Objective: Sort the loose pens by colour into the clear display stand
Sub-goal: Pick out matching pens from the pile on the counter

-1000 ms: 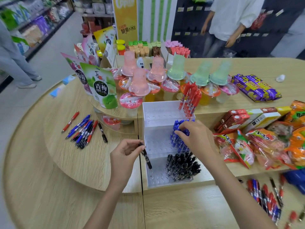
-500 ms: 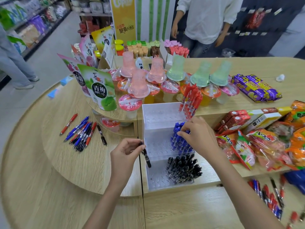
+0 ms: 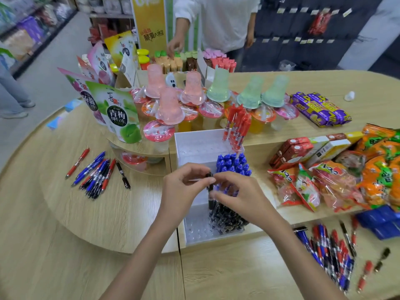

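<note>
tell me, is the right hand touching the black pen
Touching. The head view shows the right hand pinching the black pen at its barrel, no gap visible, while the left hand holds its top.

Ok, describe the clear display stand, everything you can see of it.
The display stand looks like clear, whitish plastic: three stepped tiers dotted with rows of holes, upright on the wooden counter. Red pens fill the top tier's right end, blue pens the middle's, black pens the lowest's; holes left of them are empty. The left hand and right hand pinch one black pen before it.
</note>
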